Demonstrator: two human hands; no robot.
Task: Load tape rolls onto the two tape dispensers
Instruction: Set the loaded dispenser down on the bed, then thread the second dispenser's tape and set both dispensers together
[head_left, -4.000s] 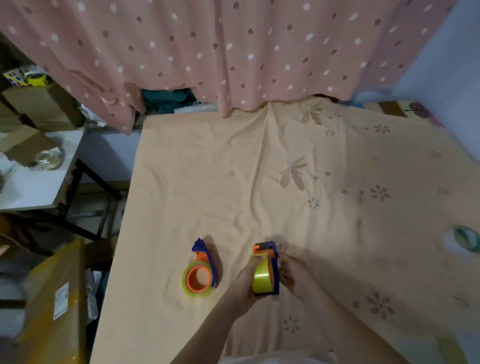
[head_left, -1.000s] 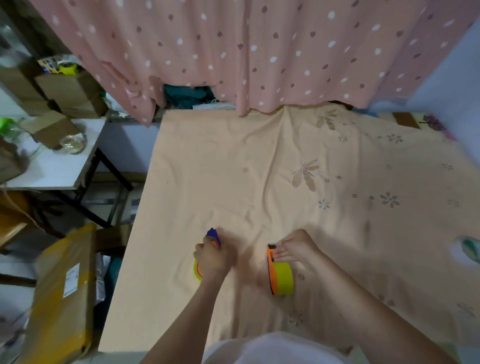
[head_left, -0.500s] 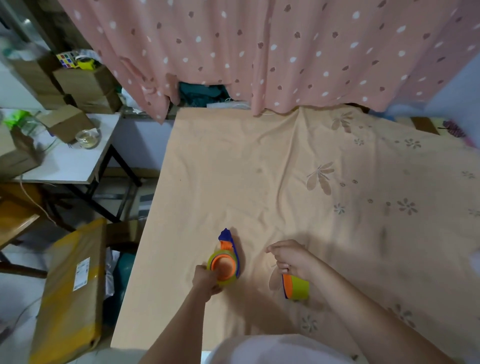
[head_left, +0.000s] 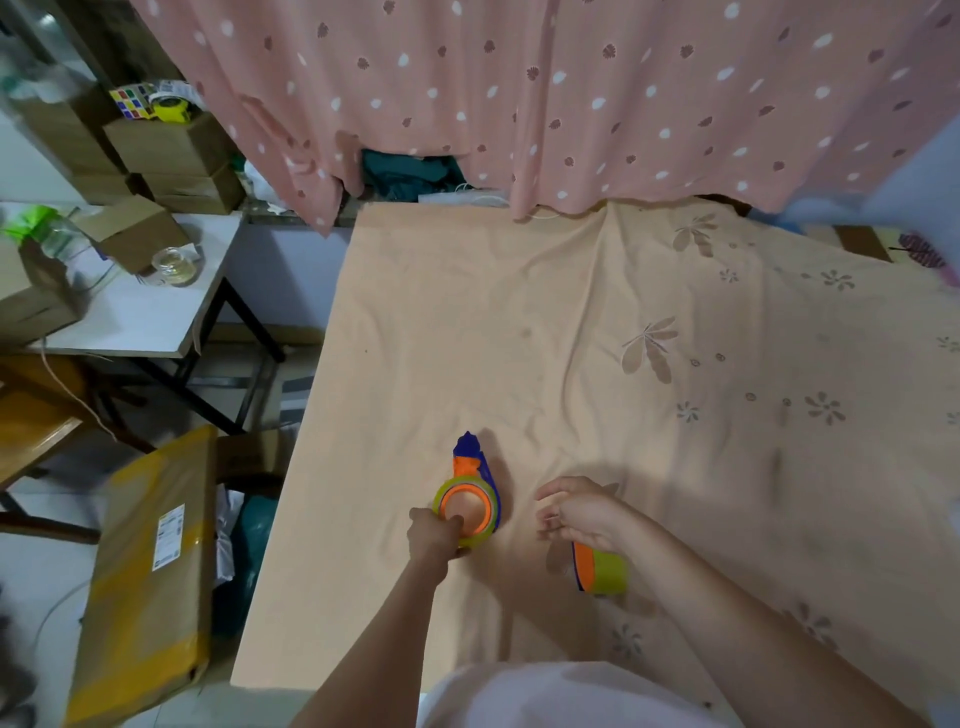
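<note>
Two blue-and-orange tape dispensers, each carrying a yellow-green tape roll, lie on the cloth-covered table (head_left: 467, 322). My left hand (head_left: 432, 535) grips the near rim of the left dispenser (head_left: 470, 499), which lies on its side with its orange hub facing up and its blue nose pointing away from me. The right dispenser (head_left: 597, 571) stands on edge under my right wrist. My right hand (head_left: 579, 512) hovers just above and beyond it with fingers spread, holding nothing.
The table's left edge drops to the floor, where a yellow-taped parcel (head_left: 140, 571) leans. A white side table (head_left: 140, 322) with cardboard boxes and a glass jar (head_left: 174, 265) stands further left. A pink dotted curtain (head_left: 571, 93) hangs behind the table.
My left hand has taken hold of the left dispenser. My right hand has let go of the right dispenser, lifted and opened. The camera view has shifted, so things sit further right in frame.
</note>
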